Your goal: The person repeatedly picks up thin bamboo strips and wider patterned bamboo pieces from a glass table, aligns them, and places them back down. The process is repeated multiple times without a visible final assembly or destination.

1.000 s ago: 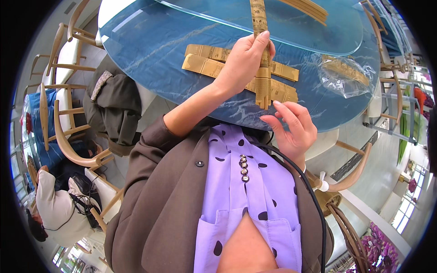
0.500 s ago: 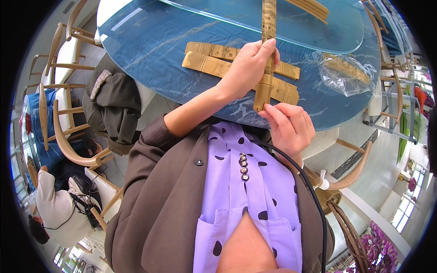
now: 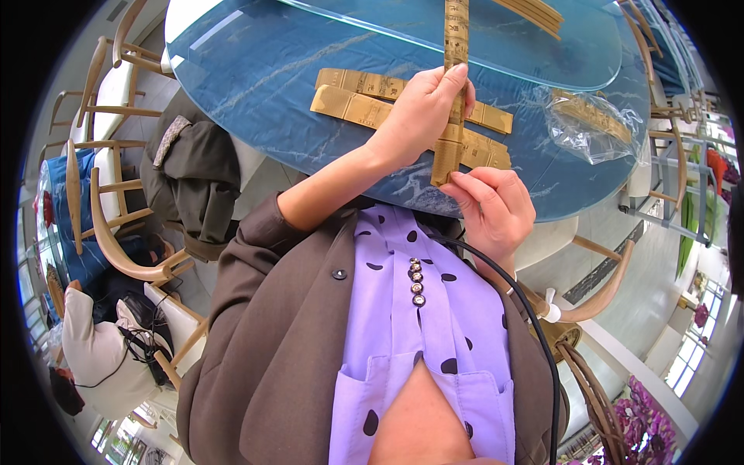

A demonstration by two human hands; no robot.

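Left hand point(image 3: 421, 110): grip clamped around a slender gold carton point(image 3: 456, 35), which extends from over the glass turntable point(image 3: 577, 62) to the turntable's near side. Right hand point(image 3: 496, 208), nearside of the turntable: thumb and fingertips pinched on the carton's near end. Flat gold strips point(image 3: 353, 108) and a clear bag point(image 3: 593, 132) lie on the blue bench point(image 3: 256, 116), nearside of the turntable.

A blue marbled table point(image 3: 256, 101) with a rounded edge spreads beneath the grip of the left hand point(image 3: 422, 112), and directly on it two flat gold strips point(image 3: 350, 107) lie crosswise under that grip, their ends showing to either side. To the grip's right rests a clear plastic bag point(image 3: 593, 124) with gold pieces inside; beyond the grip sits a rounded glass sheet point(image 3: 535, 58).
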